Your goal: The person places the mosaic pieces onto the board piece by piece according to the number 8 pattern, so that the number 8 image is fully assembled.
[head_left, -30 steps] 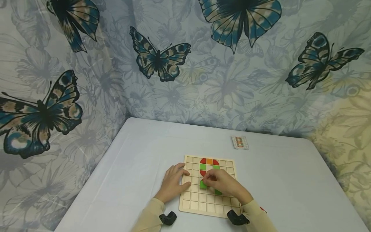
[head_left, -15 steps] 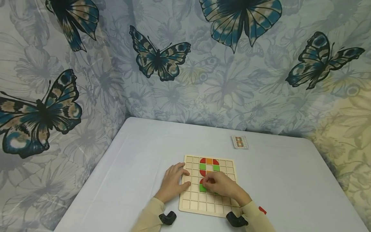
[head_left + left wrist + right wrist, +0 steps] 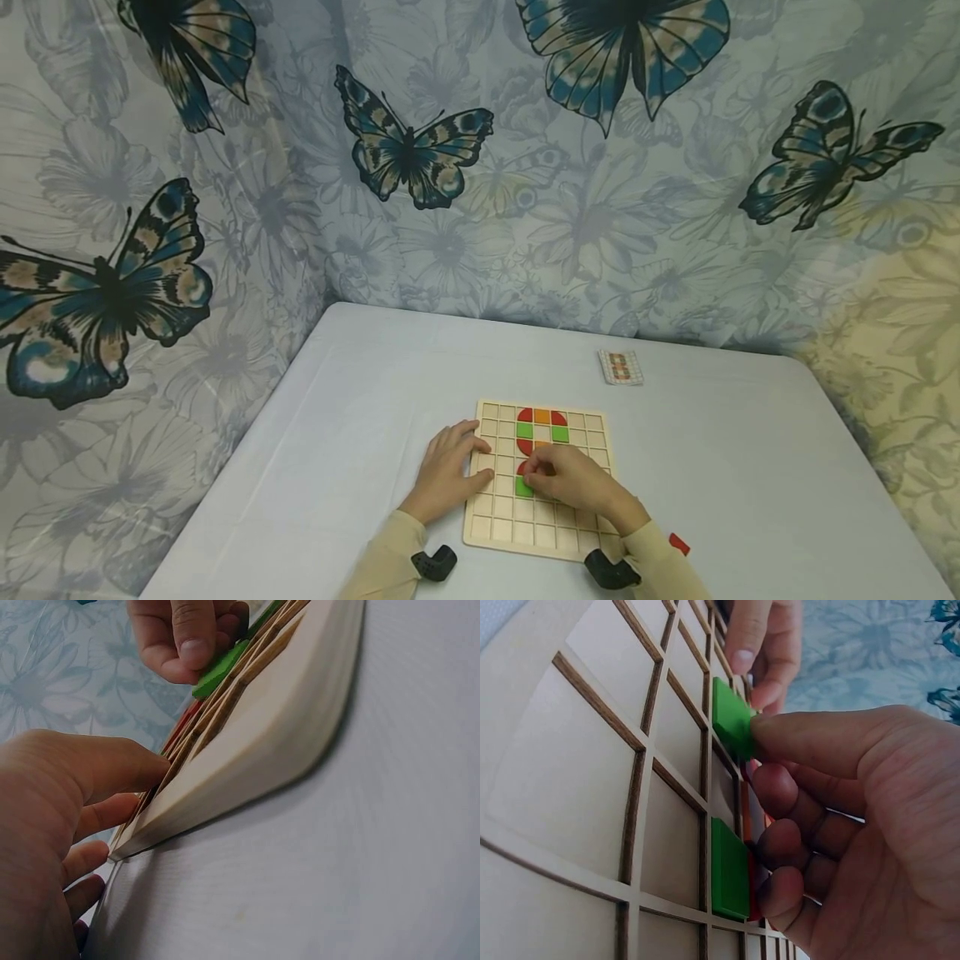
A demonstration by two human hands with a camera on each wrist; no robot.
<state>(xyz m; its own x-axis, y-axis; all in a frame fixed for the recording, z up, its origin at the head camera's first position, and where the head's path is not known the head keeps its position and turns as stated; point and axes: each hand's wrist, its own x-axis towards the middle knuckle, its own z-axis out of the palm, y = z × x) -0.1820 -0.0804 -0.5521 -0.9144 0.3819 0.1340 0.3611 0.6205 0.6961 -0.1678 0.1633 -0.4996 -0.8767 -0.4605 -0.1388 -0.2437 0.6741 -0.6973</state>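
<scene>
A light wooden grid board (image 3: 504, 530) lies on the white table. My left hand (image 3: 442, 473) rests at its left edge, fingers spread and relaxed, thumb and index fingertips touching the rim. My right hand (image 3: 577, 477) pinches a green square tile (image 3: 731, 720) between thumb and fingers. In the left wrist view that green tile (image 3: 219, 671) sits slightly tilted in its cell. Another green tile (image 3: 729, 870) lies in a cell nearby. Farther up the board is a group of red tiles (image 3: 525, 415), an orange tile (image 3: 542, 417) and green tiles (image 3: 560, 434); my right hand hides part of it.
A red piece (image 3: 679, 544) lies on the table beside my right sleeve. Behind the board to the right is a small patterned card (image 3: 621, 367). Butterfly-printed cloth (image 3: 408, 158) hangs behind the table. A black wrist device (image 3: 612, 570) sits at my right cuff.
My right hand has moved slightly toward me with the green tile, which now lies at a cell below a red tile. My left hand stays in place.
</scene>
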